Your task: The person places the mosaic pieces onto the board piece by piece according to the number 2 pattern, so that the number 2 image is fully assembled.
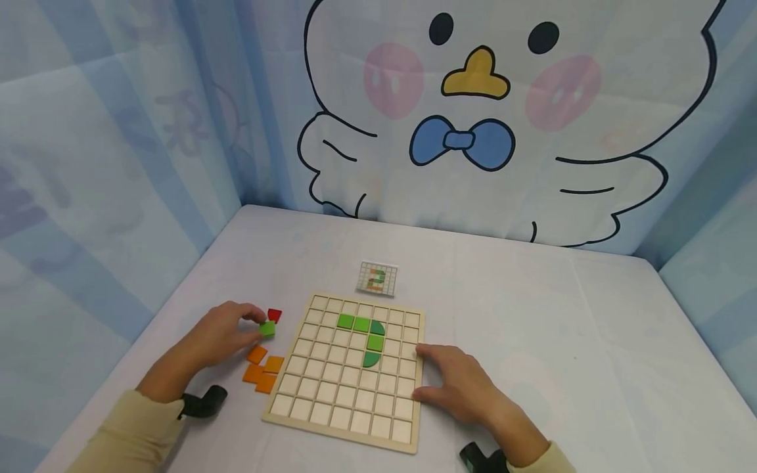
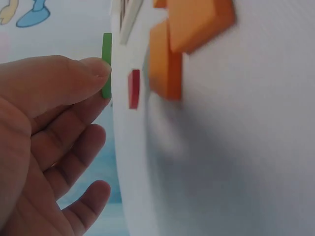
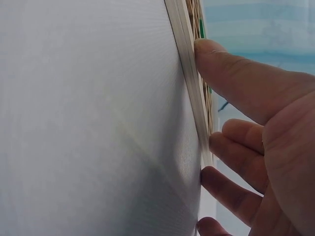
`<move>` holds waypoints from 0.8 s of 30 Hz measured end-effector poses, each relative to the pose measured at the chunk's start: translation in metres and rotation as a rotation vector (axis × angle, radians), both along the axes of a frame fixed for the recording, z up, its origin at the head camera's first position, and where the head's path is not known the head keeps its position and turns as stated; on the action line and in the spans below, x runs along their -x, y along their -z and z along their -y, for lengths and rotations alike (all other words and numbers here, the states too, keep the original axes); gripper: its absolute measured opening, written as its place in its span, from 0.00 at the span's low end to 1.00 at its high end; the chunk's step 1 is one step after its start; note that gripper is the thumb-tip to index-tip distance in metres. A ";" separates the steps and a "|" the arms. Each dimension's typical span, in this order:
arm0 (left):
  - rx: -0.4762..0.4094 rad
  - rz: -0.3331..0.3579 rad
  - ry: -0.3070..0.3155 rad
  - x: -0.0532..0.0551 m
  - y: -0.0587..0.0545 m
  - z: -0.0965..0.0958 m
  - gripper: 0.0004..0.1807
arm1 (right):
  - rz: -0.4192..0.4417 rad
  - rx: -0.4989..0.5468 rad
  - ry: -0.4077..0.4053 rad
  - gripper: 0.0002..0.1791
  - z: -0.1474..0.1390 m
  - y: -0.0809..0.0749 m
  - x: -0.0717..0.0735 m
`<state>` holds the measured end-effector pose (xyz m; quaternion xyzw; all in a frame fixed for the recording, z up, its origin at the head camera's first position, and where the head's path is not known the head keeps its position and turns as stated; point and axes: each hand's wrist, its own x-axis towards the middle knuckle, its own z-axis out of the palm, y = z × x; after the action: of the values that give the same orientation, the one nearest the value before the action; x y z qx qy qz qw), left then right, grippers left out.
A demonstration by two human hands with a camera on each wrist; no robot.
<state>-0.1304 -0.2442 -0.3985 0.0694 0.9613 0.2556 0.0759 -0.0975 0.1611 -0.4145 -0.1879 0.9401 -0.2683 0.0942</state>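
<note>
Left hand: one hand point(image 1: 219, 336), pinching one light green square point(image 1: 268, 330) between thumb and finger, left of the board; the other fingers curve loosely away.
Right hand: one hand point(image 1: 458, 382), thumb and fingers parted, their tips touching the board's right edge.
Board: one pale wooden grid point(image 1: 341, 416), seven cells by seven, flat on the white table point(image 1: 562, 368).
Green on the board: five pieces, namely three light green squares point(image 1: 361, 324) and two dark green quarter-rounds point(image 1: 371, 359). Three sit side by side in the second row from the far edge, two squares then a quarter-round; below that quarter-round come one square, then the other quarter-round.
Orange: four pieces point(image 1: 253, 373) show, bunched beside the board's left edge; whether any overlap, I cannot tell.
Red: one small piece point(image 1: 275, 315), just beyond the pinched square.
Card: one small card point(image 1: 376, 279) with a green and orange grid pattern, beyond the board's far edge.
Wrists: two black devices point(image 1: 207, 402), one on each, and two beige sleeves point(image 1: 127, 427).
Backdrop: one cartoon figure point(image 1: 402, 177) with one blue bow tie.
</note>
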 end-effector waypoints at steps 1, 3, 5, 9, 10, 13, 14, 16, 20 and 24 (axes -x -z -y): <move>-0.007 0.003 0.005 0.000 -0.001 -0.002 0.13 | -0.001 0.001 -0.001 0.40 0.000 0.000 0.000; -0.018 0.009 0.014 0.001 -0.003 -0.007 0.13 | -0.005 0.006 -0.004 0.39 0.000 0.000 0.000; -0.028 0.010 0.027 0.001 -0.005 -0.012 0.13 | -0.008 0.010 -0.008 0.39 -0.001 0.000 0.001; -0.045 0.007 0.074 0.002 -0.008 -0.023 0.12 | -0.009 0.016 -0.009 0.39 -0.001 0.000 0.001; -0.050 0.006 0.087 0.003 -0.009 -0.026 0.12 | -0.009 0.015 -0.009 0.39 -0.001 0.000 0.001; -0.063 0.009 0.122 0.003 -0.012 -0.036 0.11 | -0.013 0.012 -0.008 0.39 -0.001 0.000 0.001; -0.067 0.011 0.131 0.002 -0.013 -0.040 0.11 | -0.013 0.011 -0.008 0.39 -0.001 0.000 0.001; -0.074 0.018 0.145 0.001 -0.014 -0.047 0.10 | -0.010 0.012 -0.007 0.39 -0.001 0.001 0.001; -0.082 0.027 0.183 0.001 -0.014 -0.059 0.10 | -0.004 0.016 -0.007 0.39 -0.001 0.001 0.001; -0.093 0.015 0.242 0.004 -0.012 -0.071 0.10 | -0.007 0.015 -0.004 0.39 -0.001 0.001 0.001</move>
<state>-0.1342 -0.1732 -0.3862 0.1866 0.9323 0.2895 0.1103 -0.0987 0.1618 -0.4159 -0.1915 0.9380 -0.2744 0.0902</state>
